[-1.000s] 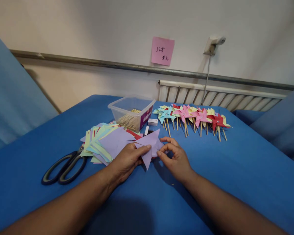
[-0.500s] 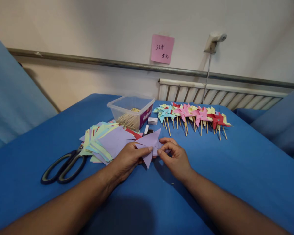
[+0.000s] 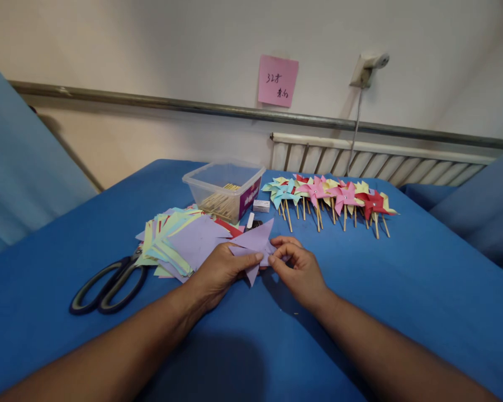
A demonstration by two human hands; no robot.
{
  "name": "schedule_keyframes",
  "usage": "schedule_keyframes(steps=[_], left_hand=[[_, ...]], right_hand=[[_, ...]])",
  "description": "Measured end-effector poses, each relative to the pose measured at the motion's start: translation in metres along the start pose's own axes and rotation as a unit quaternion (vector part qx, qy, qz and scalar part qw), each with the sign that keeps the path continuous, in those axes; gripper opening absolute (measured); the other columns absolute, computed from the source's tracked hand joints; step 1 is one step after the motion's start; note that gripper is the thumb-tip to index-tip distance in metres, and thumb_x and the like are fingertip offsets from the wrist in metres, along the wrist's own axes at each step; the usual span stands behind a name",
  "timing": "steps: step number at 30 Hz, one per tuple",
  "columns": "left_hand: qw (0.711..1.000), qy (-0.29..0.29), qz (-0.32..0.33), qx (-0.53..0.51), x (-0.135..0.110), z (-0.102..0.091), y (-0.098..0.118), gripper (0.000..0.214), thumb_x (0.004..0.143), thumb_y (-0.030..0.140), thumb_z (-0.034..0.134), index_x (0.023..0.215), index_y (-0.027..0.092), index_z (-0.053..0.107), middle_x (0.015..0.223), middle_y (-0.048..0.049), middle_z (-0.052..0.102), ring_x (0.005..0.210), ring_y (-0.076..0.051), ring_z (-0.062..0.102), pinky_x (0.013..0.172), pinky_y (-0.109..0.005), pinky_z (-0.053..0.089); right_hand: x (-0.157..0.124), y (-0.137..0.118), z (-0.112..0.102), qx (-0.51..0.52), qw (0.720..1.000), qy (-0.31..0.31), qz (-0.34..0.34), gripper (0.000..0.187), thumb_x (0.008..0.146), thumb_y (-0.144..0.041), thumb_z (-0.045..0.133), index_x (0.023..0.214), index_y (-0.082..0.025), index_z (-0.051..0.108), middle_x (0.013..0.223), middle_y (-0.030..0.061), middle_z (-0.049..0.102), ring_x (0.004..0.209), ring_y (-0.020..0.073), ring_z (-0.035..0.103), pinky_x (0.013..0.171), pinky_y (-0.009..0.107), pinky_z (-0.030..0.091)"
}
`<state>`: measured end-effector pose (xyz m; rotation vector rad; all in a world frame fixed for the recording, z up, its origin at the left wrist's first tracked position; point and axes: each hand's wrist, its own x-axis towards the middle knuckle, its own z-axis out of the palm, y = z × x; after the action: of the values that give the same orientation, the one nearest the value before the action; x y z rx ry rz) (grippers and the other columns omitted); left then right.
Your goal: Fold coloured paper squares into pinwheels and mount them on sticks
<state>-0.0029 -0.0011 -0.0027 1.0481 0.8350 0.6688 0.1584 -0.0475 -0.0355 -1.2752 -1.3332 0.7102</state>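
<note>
A purple paper pinwheel [image 3: 255,239], partly folded with pointed corners sticking out, is held above the blue-covered table between both hands. My left hand [image 3: 222,271] is closed on it, thumb across the paper near its middle and fingers beneath. On the other side, my right hand [image 3: 297,268] pinches its right part between thumb and fingers. Just left of my left hand lies a pile of coloured paper sheets [image 3: 197,243]. Black-handled scissors [image 3: 109,285] rest beside the pile, their blades hidden under the paper.
Behind the pile stands a clear plastic box [image 3: 224,195] holding wooden sticks. A small white box [image 3: 261,206] sits beside it. Several finished pinwheels on sticks [image 3: 327,195] lie at the back right. A pink note [image 3: 278,81] hangs on the wall above a metal rail [image 3: 193,108].
The hands and the purple paper have barely moved. My left thumb has slid slightly right over the paper.
</note>
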Motion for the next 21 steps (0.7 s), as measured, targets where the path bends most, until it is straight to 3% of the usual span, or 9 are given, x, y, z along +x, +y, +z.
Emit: schedule_keyframes(steps=[10,14,17,21], left_hand=[[1.0,0.012,0.009,0.013,0.001,0.0,-0.002,0.024,0.068,0.026,0.075,0.086,0.01,0.072,0.08,-0.008,0.071,0.075,-0.019,0.062,0.073,-0.03,0.046],[1.0,0.009,0.019,0.017,-0.001,0.0,0.002,0.028,0.068,0.024,0.072,0.092,0.01,0.071,0.077,-0.0075,0.07,0.074,-0.021,0.063,0.072,-0.031,0.047],[0.998,0.009,0.004,0.069,-0.004,0.001,0.008,0.018,0.067,0.021,0.069,0.082,0.011,0.071,0.067,-0.005,0.068,0.063,-0.018,0.06,0.063,-0.027,0.046],[0.982,-0.007,-0.007,0.188,-0.009,0.001,0.013,0.014,0.064,0.02,0.068,0.077,0.014,0.07,0.063,-0.002,0.065,0.055,-0.015,0.055,0.051,-0.023,0.039]], right_hand=[[-0.001,0.0,0.001,0.005,1.0,-0.015,0.014,0.011,0.074,-0.024,0.062,0.064,-0.019,0.061,0.106,0.0076,0.062,0.099,0.0211,0.059,0.085,0.035,0.044],[0.001,0.002,-0.004,0.064,0.997,0.005,0.041,0.017,0.074,-0.032,0.067,0.086,-0.021,0.063,0.114,0.0084,0.061,0.105,0.0231,0.058,0.087,0.037,0.046],[0.006,0.0,-0.015,0.113,0.991,0.027,0.066,0.036,0.076,-0.042,0.066,0.106,-0.023,0.059,0.114,0.0094,0.062,0.108,0.0242,0.057,0.091,0.04,0.044],[0.012,-0.007,-0.028,0.149,0.986,-0.004,0.073,0.037,0.08,-0.052,0.059,0.101,-0.021,0.062,0.106,0.0087,0.066,0.103,0.0231,0.059,0.09,0.039,0.045]])
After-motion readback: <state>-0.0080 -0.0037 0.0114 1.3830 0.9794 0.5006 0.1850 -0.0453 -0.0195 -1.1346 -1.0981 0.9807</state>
